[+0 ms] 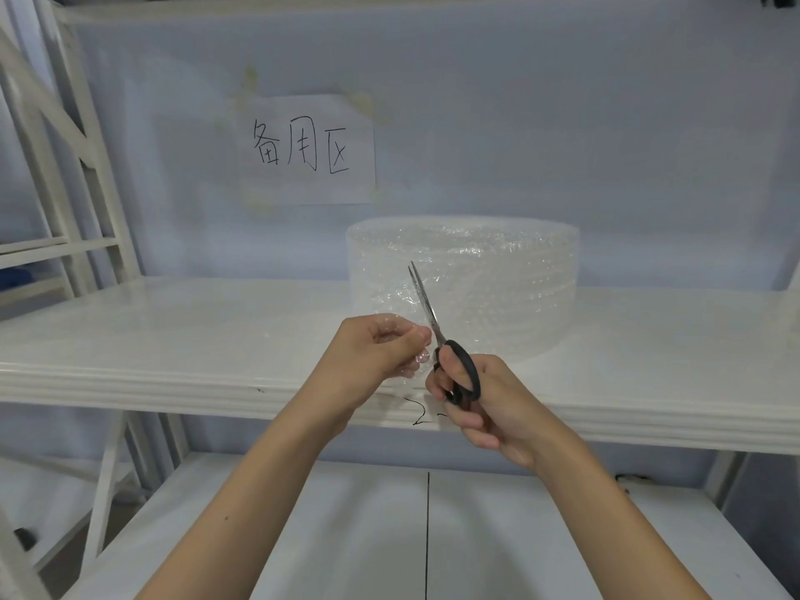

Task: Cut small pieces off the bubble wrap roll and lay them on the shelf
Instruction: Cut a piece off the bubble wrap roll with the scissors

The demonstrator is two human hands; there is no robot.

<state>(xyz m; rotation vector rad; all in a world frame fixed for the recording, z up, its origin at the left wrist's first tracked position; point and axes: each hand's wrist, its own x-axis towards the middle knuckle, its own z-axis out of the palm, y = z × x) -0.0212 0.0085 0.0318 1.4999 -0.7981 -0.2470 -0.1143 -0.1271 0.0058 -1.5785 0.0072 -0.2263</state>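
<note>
A wide roll of clear bubble wrap [498,279] stands on the white shelf [173,335], right of centre. Its loose end [400,305] hangs forward over the shelf's front edge. My left hand [372,352] pinches that loose end between thumb and fingers. My right hand [485,404] grips black-handled scissors [459,370], whose steel blades point up and away, almost shut, along the wrap just right of my left fingers.
A paper sign [305,149] with handwritten characters is taped to the back wall. White rack uprights [65,166] stand at the left. A lower shelf [346,534] lies beneath my arms, with a dark seam down its middle.
</note>
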